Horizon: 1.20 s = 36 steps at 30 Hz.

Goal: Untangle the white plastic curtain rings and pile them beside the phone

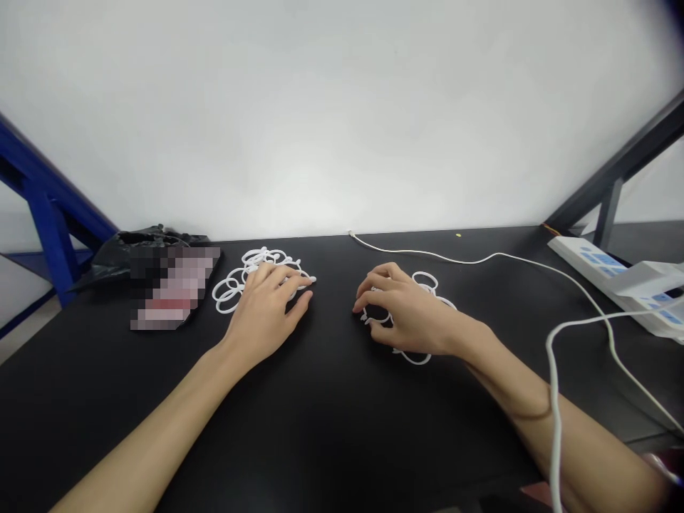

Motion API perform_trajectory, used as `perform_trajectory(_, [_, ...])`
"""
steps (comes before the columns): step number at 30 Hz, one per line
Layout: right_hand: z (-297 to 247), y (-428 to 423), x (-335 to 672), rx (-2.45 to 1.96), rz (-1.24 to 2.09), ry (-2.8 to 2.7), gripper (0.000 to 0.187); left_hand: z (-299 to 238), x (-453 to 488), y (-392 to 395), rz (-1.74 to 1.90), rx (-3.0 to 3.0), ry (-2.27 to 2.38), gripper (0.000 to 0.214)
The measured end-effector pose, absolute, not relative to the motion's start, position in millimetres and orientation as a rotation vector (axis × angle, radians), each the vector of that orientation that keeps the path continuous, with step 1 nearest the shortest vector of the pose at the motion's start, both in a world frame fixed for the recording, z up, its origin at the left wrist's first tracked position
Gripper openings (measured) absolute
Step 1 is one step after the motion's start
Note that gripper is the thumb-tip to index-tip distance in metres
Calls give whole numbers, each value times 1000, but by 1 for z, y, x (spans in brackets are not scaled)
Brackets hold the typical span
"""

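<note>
My left hand (pixel 267 306) lies over a pile of thin white rings (pixel 261 255) with small knobs on them, left of the middle of the black table. Its fingers stretch over the rings with the thumb apart, and nothing is gripped. On the right, my right hand (pixel 414 310) arches over a smaller group of similar white rings (pixel 417 362). The fingers there are bent and the thumb stands apart from them. Rings show between and around these fingers, touching or close to the tips; the palm hides the others.
A white cable (pixel 417 251) runs along the back of the black table (pixel 320 427) to the right. More cable loops over my right forearm. A white power strip (pixel 582 253) lies at right. At left are a black plastic bag (pixel 115 256) and a pixelated flat object (pixel 176 288).
</note>
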State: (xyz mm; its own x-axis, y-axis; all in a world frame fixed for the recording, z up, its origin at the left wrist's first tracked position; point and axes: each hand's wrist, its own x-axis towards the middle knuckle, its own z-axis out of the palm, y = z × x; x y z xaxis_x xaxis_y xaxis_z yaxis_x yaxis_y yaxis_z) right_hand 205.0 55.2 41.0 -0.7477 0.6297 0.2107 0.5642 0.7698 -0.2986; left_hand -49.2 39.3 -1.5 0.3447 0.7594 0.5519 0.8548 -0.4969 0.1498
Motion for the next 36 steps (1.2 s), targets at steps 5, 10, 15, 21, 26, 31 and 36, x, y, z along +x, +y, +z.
perform_trajectory(5, [34,54,198,-888,212,-2660,10,1,-47,38,-883,-2443,-1479,17])
perform_trajectory(10, [31,44,185,-860,317,-2321,2,9,-38,25,-939,-2562,-1413,26])
perform_trajectory(15, [29,34,178,-878,343,-2131,8,12,-24,11,-975,-2674,-1236,22])
perform_trajectory(21, [26,32,176,-853,388,-2144,5,8,-23,11,-1000,-2620,-1241,19])
perform_trajectory(26, [21,28,172,-758,519,-2270,18,6,-30,14,-1031,-2580,-1315,20])
perform_trajectory(31, [20,27,171,-667,535,-2304,25,6,-29,14,-988,-2596,-1294,23])
perform_trajectory(36, [18,29,173,-670,496,-2322,25,7,-30,13,-977,-2590,-1291,23])
